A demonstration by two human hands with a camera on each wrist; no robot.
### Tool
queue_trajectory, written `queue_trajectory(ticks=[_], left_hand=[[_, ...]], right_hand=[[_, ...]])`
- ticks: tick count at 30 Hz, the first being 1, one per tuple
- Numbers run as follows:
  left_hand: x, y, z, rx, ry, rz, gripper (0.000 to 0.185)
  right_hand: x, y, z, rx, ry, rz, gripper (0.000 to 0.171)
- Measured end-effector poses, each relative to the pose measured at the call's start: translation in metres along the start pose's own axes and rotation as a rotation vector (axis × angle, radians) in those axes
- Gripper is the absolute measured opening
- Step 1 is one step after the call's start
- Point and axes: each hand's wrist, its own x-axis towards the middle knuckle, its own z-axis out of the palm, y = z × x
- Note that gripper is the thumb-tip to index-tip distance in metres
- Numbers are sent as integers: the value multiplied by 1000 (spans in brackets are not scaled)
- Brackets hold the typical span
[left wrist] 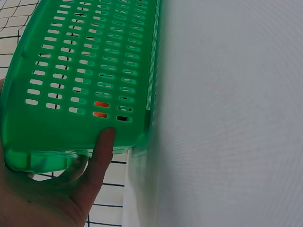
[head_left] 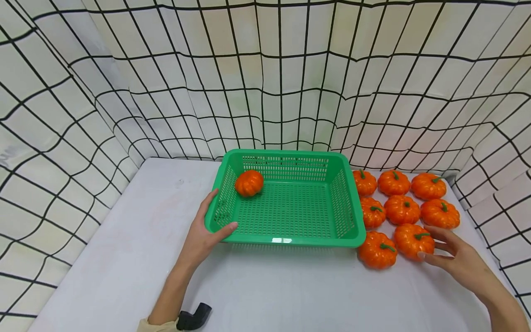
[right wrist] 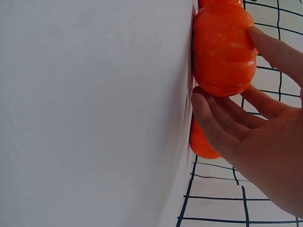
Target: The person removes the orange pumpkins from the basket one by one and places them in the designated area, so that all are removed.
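A green plastic basket (head_left: 286,241) with slotted walls lies on the white table, and one small orange pumpkin (head_left: 249,183) sits in its back left corner. My left hand (head_left: 204,240) holds the basket's front left corner, thumb over the rim and fingers along the outer left wall. On the right, my right hand (head_left: 460,258) has thumb and fingers around the right side of a pumpkin (head_left: 410,242) with a green stem. In the right wrist view, the thumb touches one side of that pumpkin (right wrist: 222,49) and the fingers (right wrist: 208,116) reach around its lower end.
Several more pumpkins (head_left: 401,210) are grouped to the right of the basket, the nearest ones close against its wall. A white backing with black netting (head_left: 298,74) surrounds the table's back and sides. A black bent object (head_left: 195,317) shows beside the left sleeve.
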Motion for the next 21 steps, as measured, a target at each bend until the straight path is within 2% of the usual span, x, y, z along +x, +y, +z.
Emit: queue_trajectory(ticks=[16, 21], left_hand=[[0, 1, 0, 14, 7, -12, 94], [0, 1, 0, 18, 6, -13, 93]], right_hand=[[2, -1, -2, -20, -19, 7, 90], [0, -2, -1, -35, 24, -16, 92]])
